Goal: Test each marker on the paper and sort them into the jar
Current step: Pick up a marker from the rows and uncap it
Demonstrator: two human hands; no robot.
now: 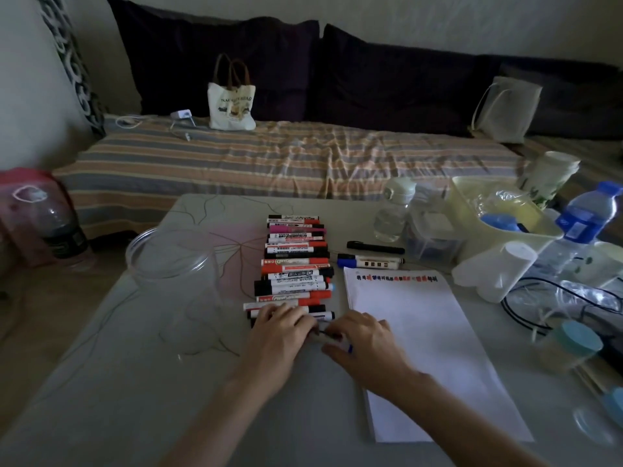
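You are picking the next marker from the near end of the row of whiteboard markers. Your left hand curls over the nearest ones; your right hand pinches one marker's end, apparently its cap. Next, uncap it, scribble on the paper just right, then drop it in the clear jar at left on the tabletop.

Both hands, left and right, gripping one marker at the near end of a marker row, paper just right, clear jar left, on the worktop
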